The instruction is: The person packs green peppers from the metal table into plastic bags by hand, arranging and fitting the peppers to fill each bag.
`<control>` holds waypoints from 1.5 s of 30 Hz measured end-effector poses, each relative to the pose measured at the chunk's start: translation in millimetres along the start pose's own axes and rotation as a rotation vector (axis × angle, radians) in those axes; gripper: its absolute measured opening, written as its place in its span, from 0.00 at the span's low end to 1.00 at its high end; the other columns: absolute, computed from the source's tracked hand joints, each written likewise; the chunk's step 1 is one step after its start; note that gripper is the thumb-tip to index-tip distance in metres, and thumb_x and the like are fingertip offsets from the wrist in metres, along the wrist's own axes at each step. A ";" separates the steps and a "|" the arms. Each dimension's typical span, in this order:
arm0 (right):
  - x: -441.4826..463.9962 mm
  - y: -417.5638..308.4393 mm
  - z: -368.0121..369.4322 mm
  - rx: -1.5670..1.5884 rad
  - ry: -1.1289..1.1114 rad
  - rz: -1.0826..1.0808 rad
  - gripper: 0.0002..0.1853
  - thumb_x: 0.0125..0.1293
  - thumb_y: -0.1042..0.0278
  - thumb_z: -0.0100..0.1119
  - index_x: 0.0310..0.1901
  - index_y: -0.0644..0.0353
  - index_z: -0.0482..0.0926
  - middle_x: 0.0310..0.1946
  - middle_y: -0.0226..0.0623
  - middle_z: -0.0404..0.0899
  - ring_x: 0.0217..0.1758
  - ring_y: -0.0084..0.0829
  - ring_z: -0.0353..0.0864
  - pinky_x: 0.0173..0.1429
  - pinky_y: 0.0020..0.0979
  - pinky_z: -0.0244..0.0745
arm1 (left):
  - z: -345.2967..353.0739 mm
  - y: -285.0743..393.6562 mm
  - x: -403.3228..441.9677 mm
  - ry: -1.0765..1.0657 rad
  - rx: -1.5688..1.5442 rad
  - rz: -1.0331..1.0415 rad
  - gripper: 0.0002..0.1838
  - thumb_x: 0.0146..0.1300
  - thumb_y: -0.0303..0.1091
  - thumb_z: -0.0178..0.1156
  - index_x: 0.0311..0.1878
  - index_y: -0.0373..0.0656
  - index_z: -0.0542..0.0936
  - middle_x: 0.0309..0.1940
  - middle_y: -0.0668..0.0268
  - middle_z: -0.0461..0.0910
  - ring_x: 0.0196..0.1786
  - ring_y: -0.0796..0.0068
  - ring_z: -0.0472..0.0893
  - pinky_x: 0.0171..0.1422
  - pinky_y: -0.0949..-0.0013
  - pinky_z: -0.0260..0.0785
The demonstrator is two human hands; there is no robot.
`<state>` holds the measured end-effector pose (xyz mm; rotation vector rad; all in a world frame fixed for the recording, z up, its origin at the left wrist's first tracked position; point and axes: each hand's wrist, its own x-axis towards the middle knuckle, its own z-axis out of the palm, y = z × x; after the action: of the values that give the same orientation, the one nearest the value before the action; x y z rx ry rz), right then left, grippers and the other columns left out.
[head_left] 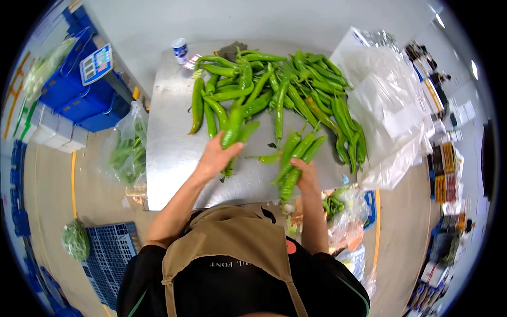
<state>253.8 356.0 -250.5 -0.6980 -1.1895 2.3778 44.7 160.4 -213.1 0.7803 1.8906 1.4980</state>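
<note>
My left hand [215, 157] is closed around long green peppers [233, 127], held over the left middle of the metal table. In my right hand [306, 177] is a bunch of several green peppers [297, 158], near the table's front edge. Behind both hands lies a big pile of long green peppers [259, 84] spread across the back of the table. One pepper [268, 158] lies between my hands. A reddish-brown streak shows on one pepper [322, 116] at the right of the pile.
White plastic bags [388, 105] cover the table's right side. A small blue-and-white can [180, 50] stands at the back left of the metal table [171, 158]. A clear bag of green peppers [128, 150] hangs at the left edge. Blue crates [79, 90] and a blue pallet [111, 259] are at left.
</note>
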 end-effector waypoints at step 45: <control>87.7 298.4 434.4 0.433 -0.672 0.939 0.46 0.58 0.25 0.43 0.67 0.56 0.60 0.57 0.53 0.67 0.56 0.47 0.71 0.59 0.45 0.70 | -523.2 -201.7 -149.1 1.040 0.444 -0.364 0.17 0.54 0.36 0.62 0.48 0.47 0.81 0.56 0.52 0.73 0.58 0.57 0.73 0.61 0.52 0.62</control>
<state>-107.6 -35.1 -292.8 -0.3259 -0.4945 3.6987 -270.7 -318.9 -299.3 -0.3030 2.9667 1.3495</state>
